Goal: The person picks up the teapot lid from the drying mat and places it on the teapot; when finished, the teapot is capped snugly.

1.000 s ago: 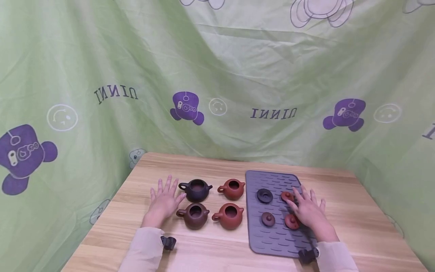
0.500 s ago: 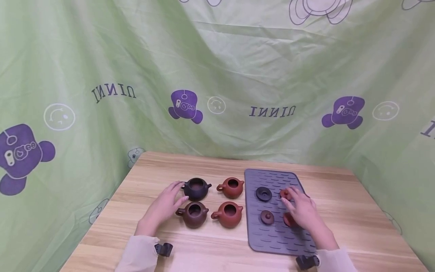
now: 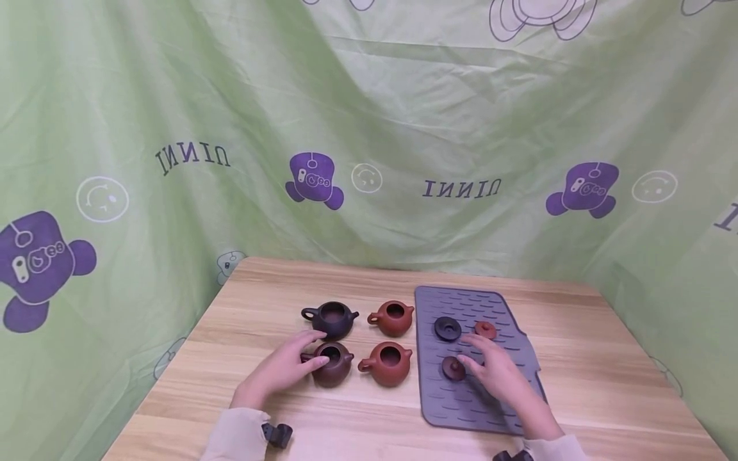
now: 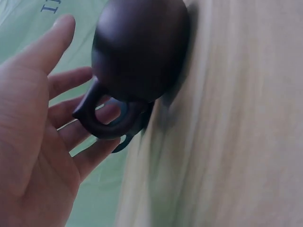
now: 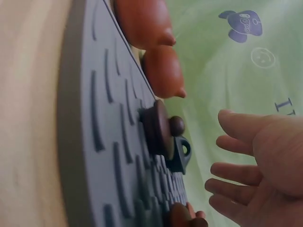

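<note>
My left hand [image 3: 281, 368] is at the dark brown teapot [image 3: 333, 374], its thumb apart and its fingers behind the handle [image 4: 109, 125] in the left wrist view. No grip shows. A black teapot [image 3: 333, 321] sits behind the brown one. My right hand [image 3: 497, 370] hovers over the grey mat [image 3: 441, 406], fingers loosely spread, close to the brown lid [image 3: 453, 369]. In the right wrist view a gap separates the fingers from that lid's knob [image 5: 177, 125]. The front red lid [image 5: 181, 215] is covered by my hand in the head view.
Two red teapots, the rear one [image 3: 393, 319] and the front one [image 3: 391, 365], stand between the dark pots and the mat. On the mat also lie a black lid [image 3: 448, 328] and a rear red lid [image 3: 486, 330]. A green curtain [image 3: 369, 230] hangs behind the wooden table [image 3: 346, 419].
My left hand moved from beside the black teapot toward the viewer, to the brown teapot. My right hand went from the red lids leftward to the brown lid. The pots stayed put.
</note>
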A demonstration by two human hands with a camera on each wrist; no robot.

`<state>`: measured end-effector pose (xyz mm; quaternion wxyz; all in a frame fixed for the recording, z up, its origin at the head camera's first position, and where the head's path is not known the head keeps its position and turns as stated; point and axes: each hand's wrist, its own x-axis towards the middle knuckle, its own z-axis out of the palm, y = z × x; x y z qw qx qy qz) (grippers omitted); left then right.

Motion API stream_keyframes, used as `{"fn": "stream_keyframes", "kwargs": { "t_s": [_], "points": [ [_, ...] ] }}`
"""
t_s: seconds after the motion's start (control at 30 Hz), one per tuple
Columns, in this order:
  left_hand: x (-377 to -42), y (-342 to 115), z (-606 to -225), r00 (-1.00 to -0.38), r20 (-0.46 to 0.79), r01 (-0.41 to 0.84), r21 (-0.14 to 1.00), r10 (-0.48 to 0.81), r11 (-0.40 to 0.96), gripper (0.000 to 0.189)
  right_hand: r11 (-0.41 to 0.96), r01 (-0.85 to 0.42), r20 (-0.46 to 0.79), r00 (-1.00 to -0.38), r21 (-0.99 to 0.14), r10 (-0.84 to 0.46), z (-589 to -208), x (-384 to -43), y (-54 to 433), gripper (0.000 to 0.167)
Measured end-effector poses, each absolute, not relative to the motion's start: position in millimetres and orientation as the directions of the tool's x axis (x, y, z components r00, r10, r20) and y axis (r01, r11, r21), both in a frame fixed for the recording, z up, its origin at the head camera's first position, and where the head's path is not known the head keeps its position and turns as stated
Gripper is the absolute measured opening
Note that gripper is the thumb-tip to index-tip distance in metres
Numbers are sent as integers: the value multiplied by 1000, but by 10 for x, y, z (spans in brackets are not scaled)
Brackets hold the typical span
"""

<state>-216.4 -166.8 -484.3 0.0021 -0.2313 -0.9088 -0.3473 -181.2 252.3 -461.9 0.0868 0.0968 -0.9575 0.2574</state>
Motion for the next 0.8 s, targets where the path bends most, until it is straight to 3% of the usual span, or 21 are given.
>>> {"fn": "stream_keyframes", "kwargs": {
  "t_s": [0.27,0.8],
  "points": [
    [-2167,-1648,-4898,-888,164,414,692,430,591,67,826,-254,221,-962,-504,-161,-4724,-1807,2426,32],
    [-2176,-1671,-4994,-893,185,396,759,411,517,61,828,-234,228,-965,-510,-132,-4865,-1824,2346,23]
  ]
}}
